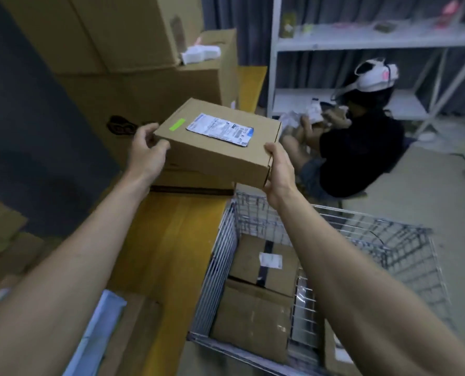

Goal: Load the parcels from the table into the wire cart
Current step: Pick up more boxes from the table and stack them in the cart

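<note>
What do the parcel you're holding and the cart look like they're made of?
Parcel: plain brown cardboard, matte, judging by its folded flap edges; its label looks like glossy plastic film. Wire cart: thin metal wire, probably plated steel, given the shiny silver grid.

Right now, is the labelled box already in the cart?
Not yet. Both hands hold the labelled box tilted in the air, above the table, beside the wire cart.

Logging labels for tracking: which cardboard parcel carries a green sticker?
The flat box held in both hands; green strip beside its label. The cart's boxes show none.
</note>
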